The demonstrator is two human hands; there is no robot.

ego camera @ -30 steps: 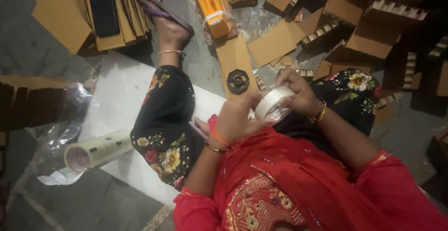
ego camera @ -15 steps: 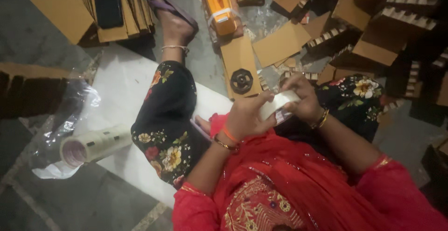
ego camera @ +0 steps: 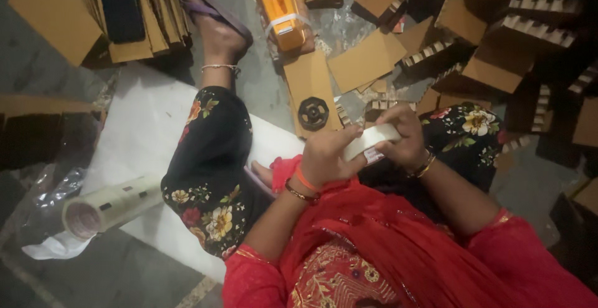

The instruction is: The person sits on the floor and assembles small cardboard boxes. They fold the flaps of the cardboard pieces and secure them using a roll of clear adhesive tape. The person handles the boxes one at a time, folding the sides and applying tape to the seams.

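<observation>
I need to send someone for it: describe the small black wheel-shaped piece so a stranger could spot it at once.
Start at the long orange tool lying on the grey floor near the top. Just below it lies a flat brown cardboard strip, and the small black wheel-shaped piece sits on its lower end, beside the person's floral-trousered knee. It is the only round, dark, spoked thing among brown cardboard.

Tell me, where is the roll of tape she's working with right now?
In the head view, the roll of tape sits right of centre, held between her left hand and right hand, above her lap.
</observation>
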